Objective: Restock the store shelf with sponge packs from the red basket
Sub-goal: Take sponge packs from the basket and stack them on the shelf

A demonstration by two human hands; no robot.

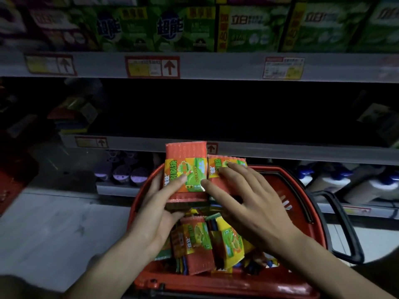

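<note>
A red basket (302,203) stands on the floor below me, holding several orange and yellow sponge packs (198,240). My left hand (157,210) grips an orange sponge pack (186,167) from below, thumb on its label, lifted above the basket. My right hand (244,201) lies with fingers spread on a second orange pack (224,164) beside the first; whether it grips that pack I cannot tell. Ahead, the dark middle shelf (237,145) stands mostly bare.
Stacked sponge packs (73,117) sit at the left of the dark shelf. Green detergent boxes (168,29) fill the shelf above. Purple-capped items (123,171) and white bottles (356,182) stand on the lowest shelf. The basket's black handle (343,223) hangs to the right.
</note>
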